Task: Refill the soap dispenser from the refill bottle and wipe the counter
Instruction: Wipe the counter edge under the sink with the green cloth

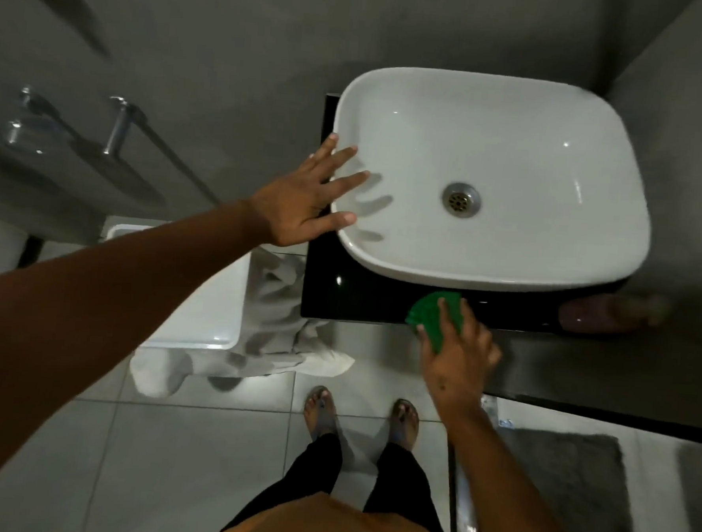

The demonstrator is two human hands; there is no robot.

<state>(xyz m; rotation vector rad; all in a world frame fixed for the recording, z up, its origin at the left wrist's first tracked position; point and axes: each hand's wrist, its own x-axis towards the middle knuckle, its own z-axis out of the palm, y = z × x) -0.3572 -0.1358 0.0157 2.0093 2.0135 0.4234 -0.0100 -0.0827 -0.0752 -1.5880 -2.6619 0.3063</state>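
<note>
the right hand (457, 350) presses a green scrubbing pad (432, 316) flat against the black counter (351, 294), fingers spread over the pad's top and curled at its near edge, so the hand is closed on it rather than pinching it. the pad sits just in front of the white basin (490, 179), at the counter's front lip, with part of it overhanging toward the person. it looks thin, light and bendy, with a ribbed or woven face; it would probably fold under pressure, so a flat palm over its middle seems the better hold for wiping, not a grip at one corner.

the left hand (308, 199) is open, fingers fanned, resting on or just above the basin's left rim; it holds nothing and seems to steady the body.

to the right of the basin, on the same counter, lies a blurred pinkish bottle (609, 316) on its side; whether it is the dispenser or the refill cannot be told. judged by its look it is smooth plastic, likely slippery if soapy, best taken around the body.

left of the basin, lower down, a pale cloth (279, 335) hangs beside a white bin (211, 298). below the basin, two sandalled feet stand on grey tiles.

judging from this, the wiping step is under way.
</note>
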